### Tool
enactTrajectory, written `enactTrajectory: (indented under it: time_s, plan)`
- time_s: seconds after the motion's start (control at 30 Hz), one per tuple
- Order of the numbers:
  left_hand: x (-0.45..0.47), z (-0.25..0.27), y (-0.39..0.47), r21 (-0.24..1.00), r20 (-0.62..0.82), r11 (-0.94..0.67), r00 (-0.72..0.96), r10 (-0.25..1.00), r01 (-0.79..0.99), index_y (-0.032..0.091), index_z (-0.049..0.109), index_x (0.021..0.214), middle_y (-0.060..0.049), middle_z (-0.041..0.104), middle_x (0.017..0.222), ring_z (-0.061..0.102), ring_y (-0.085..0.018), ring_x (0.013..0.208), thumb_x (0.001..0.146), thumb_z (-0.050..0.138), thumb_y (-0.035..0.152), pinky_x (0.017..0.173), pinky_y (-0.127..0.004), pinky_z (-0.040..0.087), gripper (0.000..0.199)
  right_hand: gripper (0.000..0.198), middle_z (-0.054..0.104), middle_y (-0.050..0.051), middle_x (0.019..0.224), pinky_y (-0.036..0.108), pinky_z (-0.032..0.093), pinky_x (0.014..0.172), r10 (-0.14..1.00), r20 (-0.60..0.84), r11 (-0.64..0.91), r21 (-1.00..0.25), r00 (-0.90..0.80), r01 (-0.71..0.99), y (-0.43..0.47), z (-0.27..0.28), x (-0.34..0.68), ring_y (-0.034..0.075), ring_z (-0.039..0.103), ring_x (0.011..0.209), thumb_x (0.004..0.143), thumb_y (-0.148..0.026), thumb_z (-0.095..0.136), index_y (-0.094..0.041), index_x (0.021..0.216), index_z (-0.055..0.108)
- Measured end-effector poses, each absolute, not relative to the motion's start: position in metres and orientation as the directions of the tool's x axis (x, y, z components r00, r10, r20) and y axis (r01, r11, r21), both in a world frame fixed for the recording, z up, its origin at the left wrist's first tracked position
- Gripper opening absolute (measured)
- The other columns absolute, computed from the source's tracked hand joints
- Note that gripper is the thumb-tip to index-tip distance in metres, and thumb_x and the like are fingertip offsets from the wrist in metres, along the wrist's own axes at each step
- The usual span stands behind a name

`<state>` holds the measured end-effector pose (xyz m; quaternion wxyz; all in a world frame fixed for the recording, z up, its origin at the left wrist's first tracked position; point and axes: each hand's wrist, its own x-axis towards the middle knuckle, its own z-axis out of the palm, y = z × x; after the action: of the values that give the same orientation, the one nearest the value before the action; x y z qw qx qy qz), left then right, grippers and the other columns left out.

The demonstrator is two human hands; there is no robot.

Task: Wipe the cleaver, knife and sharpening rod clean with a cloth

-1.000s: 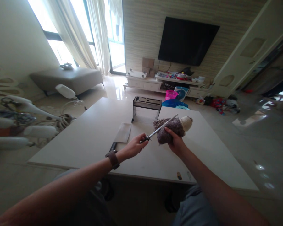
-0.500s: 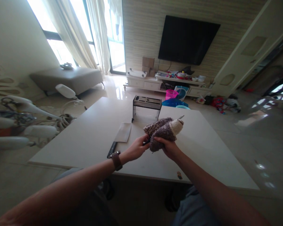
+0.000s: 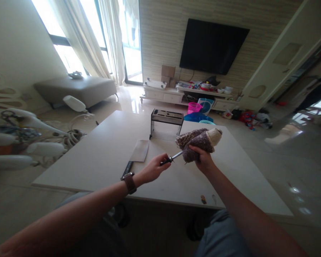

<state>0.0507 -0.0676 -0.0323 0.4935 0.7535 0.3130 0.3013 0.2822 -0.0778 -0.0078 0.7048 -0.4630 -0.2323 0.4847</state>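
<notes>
My left hand [image 3: 155, 167] is closed round the black handle of a sharpening steel [image 3: 177, 155], whose metal rod runs to the right into a folded cloth. That brown and cream towel [image 3: 199, 142] is gripped in my right hand [image 3: 204, 159], bunched round the rod's far part, which is hidden. Both hands are above the white table [image 3: 101, 153]. Left of them a cleaver [image 3: 139, 150] lies flat, its black handle toward me and partly behind my wristwatch. A knife holder [image 3: 166, 116] with a slotted top stands upright beyond my hands.
Near the front table edge are a small brown object [image 3: 203, 199] and a small pale one [image 3: 214, 199]. Past the table stand a pink basket [image 3: 194, 106] and a blue tub [image 3: 198, 117]. A lamp with white shades [image 3: 45, 149] is at the left.
My right hand and the towel have shifted right and slightly up, away from my left hand. Part of the steel's rod now shows between them; its tip no longer sticks out of the towel.
</notes>
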Motion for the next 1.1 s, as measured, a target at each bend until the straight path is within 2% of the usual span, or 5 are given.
enactTrajectory:
  time_s: [0.23,0.4,0.63,1.1]
  plan:
    - [0.045,-0.029,-0.069,0.909,0.119,-0.341,0.634,0.764,0.24,0.017,0.06,0.09,0.0,0.057,0.08,0.047,-0.015,0.074,0.093,0.059,0.033,0.068,-0.028,0.036,0.016,0.034,0.078,0.002,0.083,0.032,0.063,0.073,0.867,-0.095,0.178,-0.857,0.488,-0.484,-0.069,-0.005,0.312,0.019,0.073,0.076,0.051,-0.011,0.087,-0.017,0.082,0.073]
    - [0.042,-0.027,-0.069,0.903,0.111,-0.348,0.644,0.757,0.253,0.017,0.059,0.087,0.001,0.054,0.077,0.046,-0.015,0.072,0.093,0.059,0.034,0.066,-0.027,0.035,0.018,0.033,0.078,0.002,0.082,0.033,0.063,0.072,0.851,-0.087,0.196,-0.862,0.518,-0.467,-0.065,-0.007,0.326,0.02,0.073,0.075,0.055,-0.012,0.085,-0.017,0.086,0.074]
    - [0.038,-0.026,-0.067,0.885,0.116,-0.37,0.636,0.763,0.282,0.017,0.06,0.088,0.0,0.058,0.078,0.047,-0.015,0.07,0.092,0.059,0.034,0.064,-0.028,0.034,0.018,0.032,0.08,0.003,0.09,0.033,0.063,0.074,0.847,-0.097,0.196,-0.857,0.523,-0.476,-0.062,-0.008,0.335,0.02,0.073,0.078,0.059,-0.014,0.084,-0.017,0.09,0.075]
    - [0.032,-0.027,-0.061,0.847,0.136,-0.427,0.646,0.751,0.318,0.018,0.061,0.092,0.001,0.059,0.079,0.049,-0.015,0.072,0.095,0.058,0.033,0.066,-0.028,0.036,0.016,0.035,0.08,0.002,0.087,0.032,0.064,0.073,0.838,-0.11,0.212,-0.836,0.534,-0.506,-0.063,-0.006,0.335,0.019,0.073,0.076,0.059,-0.011,0.083,-0.017,0.093,0.075]
